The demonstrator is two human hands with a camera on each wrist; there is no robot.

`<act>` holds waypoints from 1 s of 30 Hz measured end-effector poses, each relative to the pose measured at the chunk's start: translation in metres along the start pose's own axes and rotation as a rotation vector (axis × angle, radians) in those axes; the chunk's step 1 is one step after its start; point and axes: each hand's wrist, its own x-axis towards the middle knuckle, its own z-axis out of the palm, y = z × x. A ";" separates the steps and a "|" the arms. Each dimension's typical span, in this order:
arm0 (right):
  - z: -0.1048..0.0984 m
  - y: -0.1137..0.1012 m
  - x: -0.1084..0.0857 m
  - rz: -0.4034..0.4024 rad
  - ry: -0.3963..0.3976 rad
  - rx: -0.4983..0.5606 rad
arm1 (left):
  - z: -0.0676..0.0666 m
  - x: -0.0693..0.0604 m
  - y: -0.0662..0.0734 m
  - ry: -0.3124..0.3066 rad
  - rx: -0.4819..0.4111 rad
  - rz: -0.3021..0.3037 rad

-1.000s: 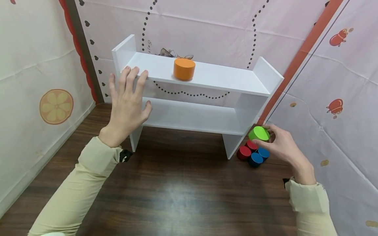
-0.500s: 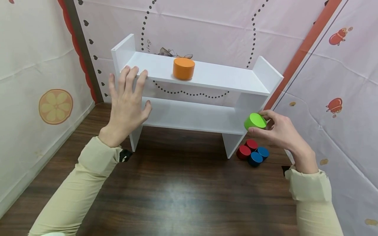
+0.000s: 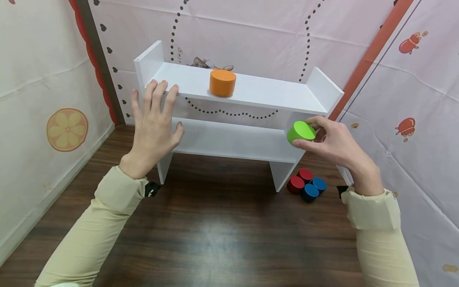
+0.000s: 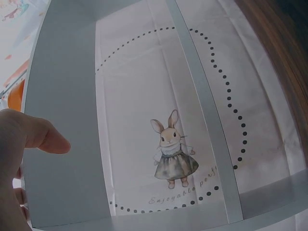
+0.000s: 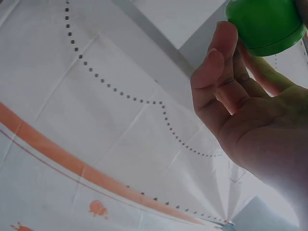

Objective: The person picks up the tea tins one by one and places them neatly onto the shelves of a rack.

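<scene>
My right hand (image 3: 335,141) pinches a bright green round tin (image 3: 302,134) between thumb and fingers, in front of the shelf's right side panel. In the right wrist view the same green tin (image 5: 267,25) shows at the top, tilted. Fingers spread, my left hand (image 3: 154,125) rests its fingertips at the left front edge of the white shelf's upper board (image 3: 272,93). In the left wrist view the left thumb (image 4: 45,137) lies out straight against the shelf. An orange round tin (image 3: 222,83) stands upright on the upper board, left of its middle.
On the dark wood floor (image 3: 215,235) right of the shelf stand two red tins (image 3: 296,184) and two blue tins (image 3: 310,192), close together. A lower board (image 3: 233,139) runs between the side panels. Patterned cloth (image 3: 244,36) hangs behind and on both sides.
My right hand has lifted the green tin up and leftward, away from the red and blue tins, to the shelf's right side. The left hand stays at the upper board.
</scene>
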 end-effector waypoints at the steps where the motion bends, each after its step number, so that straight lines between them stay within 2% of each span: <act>1: -0.001 -0.003 0.002 -0.001 0.002 0.002 | 0.000 0.000 0.000 0.001 0.000 0.000; 12: -0.014 -0.029 0.020 -0.049 0.008 0.048 | -0.001 -0.001 -0.001 -0.002 -0.003 0.000; 30: -0.030 -0.061 0.048 -0.116 0.039 0.043 | -0.002 0.000 -0.001 -0.005 -0.001 0.005</act>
